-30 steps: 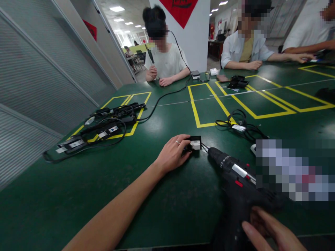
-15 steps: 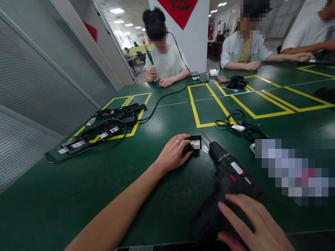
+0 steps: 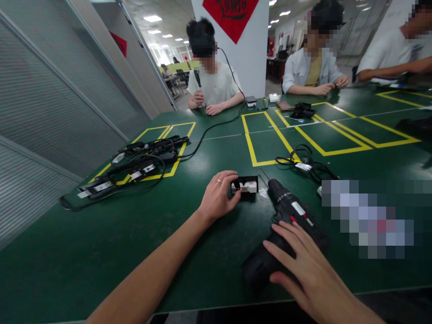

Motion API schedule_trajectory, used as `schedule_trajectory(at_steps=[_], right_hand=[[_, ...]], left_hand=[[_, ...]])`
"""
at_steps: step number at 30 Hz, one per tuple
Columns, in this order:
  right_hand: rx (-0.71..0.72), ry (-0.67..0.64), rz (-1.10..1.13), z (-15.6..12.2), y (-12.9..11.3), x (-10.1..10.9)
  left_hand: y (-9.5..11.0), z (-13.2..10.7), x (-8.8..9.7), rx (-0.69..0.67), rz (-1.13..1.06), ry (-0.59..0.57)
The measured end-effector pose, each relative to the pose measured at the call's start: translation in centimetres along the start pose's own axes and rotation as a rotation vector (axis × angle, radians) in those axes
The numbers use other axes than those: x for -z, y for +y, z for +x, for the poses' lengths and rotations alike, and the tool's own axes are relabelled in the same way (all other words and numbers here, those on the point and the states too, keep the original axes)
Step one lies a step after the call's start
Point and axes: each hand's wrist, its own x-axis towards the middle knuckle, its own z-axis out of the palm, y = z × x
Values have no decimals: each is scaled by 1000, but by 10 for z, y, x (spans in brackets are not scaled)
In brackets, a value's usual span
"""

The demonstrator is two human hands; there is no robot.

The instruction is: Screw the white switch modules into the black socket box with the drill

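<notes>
My left hand (image 3: 218, 198) pinches the left end of a small black adapter block with a white label (image 3: 246, 185), which lies on the green table (image 3: 101, 252). A ring sits on one of its fingers. My right hand (image 3: 303, 265) rests with fingers spread on top of a black cordless drill (image 3: 286, 229). The drill lies on its side on the table, its bit pointing up and left towards the adapter block. Only the back of the right hand shows, and its fingers lie flat over the drill's body.
Several black adapters with cables (image 3: 135, 164) lie in a yellow-taped box at the left. A coiled black cable (image 3: 307, 162) sits right of centre. Three people sit along the far edge, with small black parts (image 3: 302, 110) before them. A blurred patch covers the right.
The drill has been laid down on its side, and my right hand has moved up from its grip to rest flat on its body. My left hand has shifted slightly left on the adapter block.
</notes>
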Motion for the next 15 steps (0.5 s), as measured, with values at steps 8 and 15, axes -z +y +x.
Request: schedule_trajectory(at_steps=[8,15], right_hand=[[-55,-43,31,33,5,21],[-24,36,-28,89,9,52]], left_hand=[[-7,6,23,263,126,-114],[-30,1,68,140,328,-524]])
